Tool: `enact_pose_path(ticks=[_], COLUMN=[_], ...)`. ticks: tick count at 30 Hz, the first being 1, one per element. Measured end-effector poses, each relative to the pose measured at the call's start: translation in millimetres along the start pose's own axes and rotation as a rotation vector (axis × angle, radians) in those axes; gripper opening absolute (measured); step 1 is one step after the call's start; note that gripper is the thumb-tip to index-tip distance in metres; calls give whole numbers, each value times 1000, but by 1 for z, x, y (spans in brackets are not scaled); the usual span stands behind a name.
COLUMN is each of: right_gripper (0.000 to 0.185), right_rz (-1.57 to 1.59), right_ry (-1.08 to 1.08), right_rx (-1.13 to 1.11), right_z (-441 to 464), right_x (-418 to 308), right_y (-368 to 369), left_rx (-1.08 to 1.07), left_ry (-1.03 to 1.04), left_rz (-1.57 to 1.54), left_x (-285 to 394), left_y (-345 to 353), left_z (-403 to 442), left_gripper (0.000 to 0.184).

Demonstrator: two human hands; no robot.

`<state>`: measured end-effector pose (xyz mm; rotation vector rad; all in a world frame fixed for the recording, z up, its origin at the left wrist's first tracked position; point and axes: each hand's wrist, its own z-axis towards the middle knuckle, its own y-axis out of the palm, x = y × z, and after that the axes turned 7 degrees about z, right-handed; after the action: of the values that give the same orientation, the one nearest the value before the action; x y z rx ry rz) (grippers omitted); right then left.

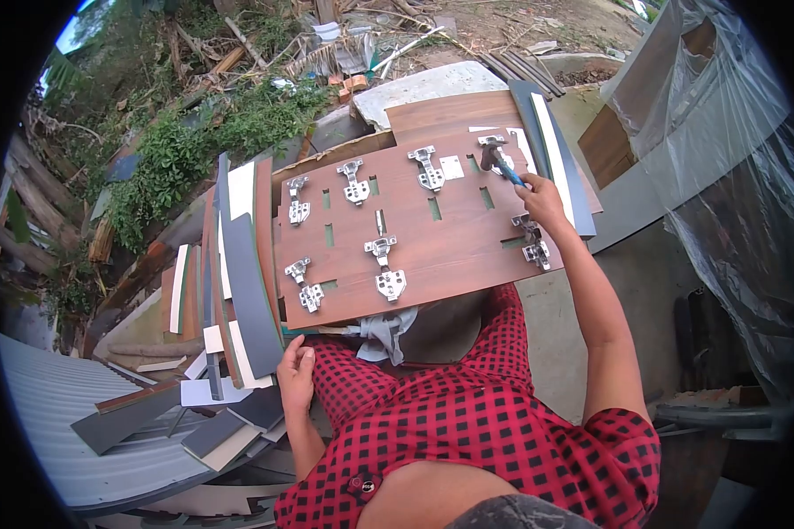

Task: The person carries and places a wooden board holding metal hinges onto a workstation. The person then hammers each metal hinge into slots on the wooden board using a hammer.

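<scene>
My right hand [541, 201] is closed round the blue handle of a hammer [507, 169]. The hammer's head is over a metal cabinet hinge [492, 141] at the far right of a brown wood-grain board [344, 256]. Several more hinges stand on this board, such as one [385, 264] near its middle and another [530, 242] below my right forearm. Green-edged slots are cut through the board. My left hand [295, 375] is beside my thigh, just off the board's near left corner, its fingers loosely bent and apart with nothing visible in them.
Long panel offcuts [249, 282] lean along the board's left side. More scraps [216, 432] lie on corrugated sheet metal [62, 414]. A grey cloth [384, 335] hangs under the near edge. Clear plastic sheeting [732, 132] drapes at right; plants and debris lie beyond.
</scene>
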<state>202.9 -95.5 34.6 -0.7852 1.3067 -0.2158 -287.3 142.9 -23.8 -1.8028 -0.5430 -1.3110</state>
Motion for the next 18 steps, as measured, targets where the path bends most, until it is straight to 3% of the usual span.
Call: enact_pose_path(ticks=[16, 18], right_gripper=[31, 26], right_rz=[131, -45], right_ry=[68, -23], right_rx=[14, 27], right_z=[19, 29], right_x=[-14, -5], right_y=[15, 21], left_rx=[32, 30], left_ry=[-21, -16], left_rz=[13, 18], left_x=[-6, 1], left_y=[0, 1], left_z=[-2, -3], left_gripper=[37, 37])
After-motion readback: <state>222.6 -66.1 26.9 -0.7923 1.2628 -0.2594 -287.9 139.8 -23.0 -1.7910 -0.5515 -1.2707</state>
